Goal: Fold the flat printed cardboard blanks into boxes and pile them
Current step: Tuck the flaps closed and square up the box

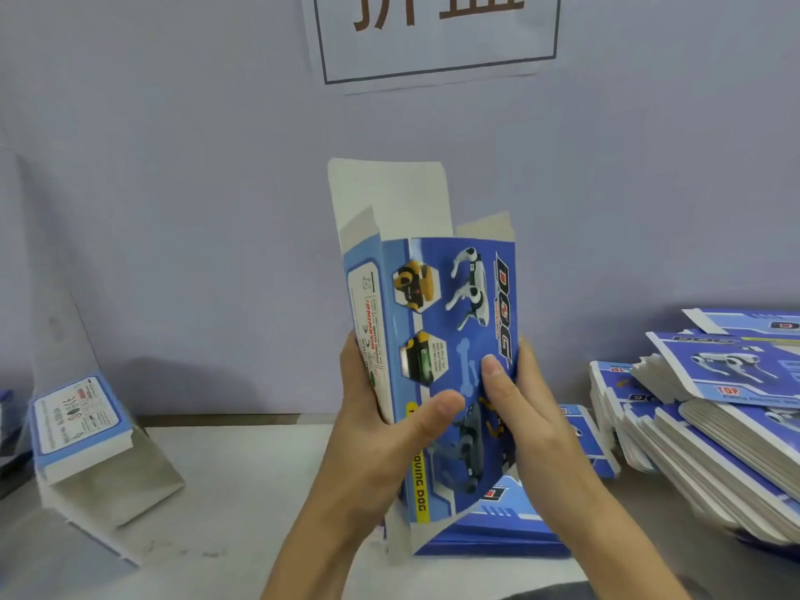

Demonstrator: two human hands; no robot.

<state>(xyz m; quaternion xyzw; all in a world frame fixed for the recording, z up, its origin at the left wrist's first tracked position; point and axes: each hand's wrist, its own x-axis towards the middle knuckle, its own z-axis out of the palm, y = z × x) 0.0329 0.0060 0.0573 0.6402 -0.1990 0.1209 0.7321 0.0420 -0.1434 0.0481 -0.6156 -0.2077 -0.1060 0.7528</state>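
Both hands raised centre, left hand (381, 426) & right hand (526, 409) curled, thumbs fwd, gripping.

The box (437, 339) at the centre is thin printed cardboard: its blue outer face has a smooth, slightly glossy coat, while the inner side of the raised flaps at 12 o'clock is plain, matt grey-white board. The stack of flat blanks (710, 430) at 3 o'clock shows the same glossy blue print on top and raw, pale, fibrous paper edges along its sides. The folded box (80, 422) at 9 o'clock has a smooth printed label face and dull, uncoated grey flaps. The table (242, 491) looks like a matt, pale, lightly scuffed surface. The wall (173, 210) behind is flat and matt; the sign (437, 36) at 12 o'clock looks like plain paper.
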